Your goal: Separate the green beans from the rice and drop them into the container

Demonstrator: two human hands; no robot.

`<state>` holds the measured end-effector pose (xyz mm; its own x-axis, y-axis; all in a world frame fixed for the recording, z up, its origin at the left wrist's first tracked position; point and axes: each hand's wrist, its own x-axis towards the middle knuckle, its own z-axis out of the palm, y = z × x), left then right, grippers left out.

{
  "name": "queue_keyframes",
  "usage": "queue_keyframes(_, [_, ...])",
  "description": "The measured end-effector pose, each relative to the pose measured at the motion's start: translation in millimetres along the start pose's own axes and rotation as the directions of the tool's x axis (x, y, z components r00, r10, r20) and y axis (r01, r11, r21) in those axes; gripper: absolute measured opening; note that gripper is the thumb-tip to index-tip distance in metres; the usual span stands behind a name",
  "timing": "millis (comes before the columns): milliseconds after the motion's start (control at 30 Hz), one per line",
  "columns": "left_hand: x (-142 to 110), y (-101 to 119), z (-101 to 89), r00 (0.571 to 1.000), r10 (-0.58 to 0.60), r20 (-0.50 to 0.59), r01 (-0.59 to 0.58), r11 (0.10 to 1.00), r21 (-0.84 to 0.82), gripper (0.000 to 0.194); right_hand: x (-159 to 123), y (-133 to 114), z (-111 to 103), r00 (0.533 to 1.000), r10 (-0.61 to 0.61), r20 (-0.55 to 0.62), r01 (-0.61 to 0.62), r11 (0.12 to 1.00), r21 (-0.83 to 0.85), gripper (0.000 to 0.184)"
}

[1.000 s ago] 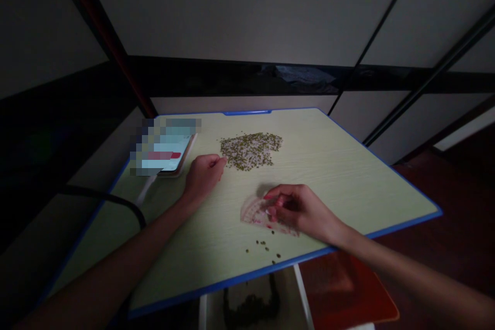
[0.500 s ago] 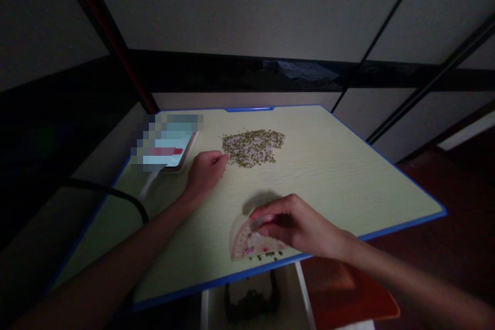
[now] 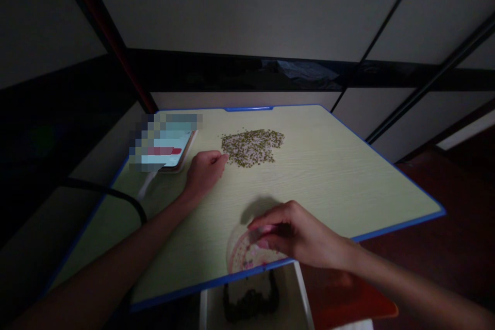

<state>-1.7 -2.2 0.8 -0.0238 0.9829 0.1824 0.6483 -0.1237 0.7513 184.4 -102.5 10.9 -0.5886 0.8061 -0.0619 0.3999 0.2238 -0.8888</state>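
Note:
A pile of small green beans mixed with pale pinkish bits (image 3: 253, 147) lies on the pale table top. My left hand (image 3: 204, 170) rests as a closed fist at the pile's near left side; anything inside it is hidden. In my right hand (image 3: 286, 229) is a clear protractor with pink markings (image 3: 242, 255), pinched between thumb and fingers at the table's front edge. Directly under that edge is a white open drawer or box (image 3: 303, 296) with many dark small beans in it.
A lit phone or tablet (image 3: 176, 157), partly blurred out, lies at the left with a white cable plugged in. A black cable (image 3: 116, 193) hangs over the left edge. Blue trim (image 3: 402, 224) borders the table. An orange-red surface (image 3: 356, 296) sits below right.
My right hand has drawn the protractor slightly toward me, up to the front edge. The few beans beside it there have gone from the table top. My left hand stays put.

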Motion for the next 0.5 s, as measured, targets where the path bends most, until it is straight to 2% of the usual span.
queue_keyframes(133, [-0.7, 0.5, 0.2, 1.0, -0.004, 0.004, 0.004, 1.0, 0.008, 0.034, -3.5, -1.6, 0.2, 0.996, -0.054, 0.066, 0.056, 0.998, -0.03, 0.022])
queue_keyframes(233, [-0.9, 1.0, 0.1, 1.0, -0.005, 0.01, 0.005, 1.0, 0.013, 0.034, -4.6, -2.4, -7.2, 0.995, -0.068, 0.068, 0.068, 0.998, 0.004, 0.023])
queue_keyframes(300, [-0.7, 1.3, -0.2, 1.0, -0.004, 0.011, 0.004, 1.0, 0.018, 0.034, -2.7, -0.8, -19.7, 0.998, -0.066, 0.005, 0.066, 0.998, 0.016, 0.023])
queue_keyframes(367, [-0.5, 1.7, -0.5, 1.0, -0.005, 0.013, 0.005, 1.0, 0.026, 0.035, 2.2, 3.8, -38.6, 0.99, -0.072, -0.12, 0.075, 0.997, 0.02, 0.024])
queue_keyframes(500, [-0.5, 2.9, -1.1, 1.0, -0.012, 0.02, 0.011, 0.999, 0.042, 0.036, 21.4, 22.0, -87.6, 0.927, -0.111, -0.359, 0.133, 0.99, 0.036, 0.028])
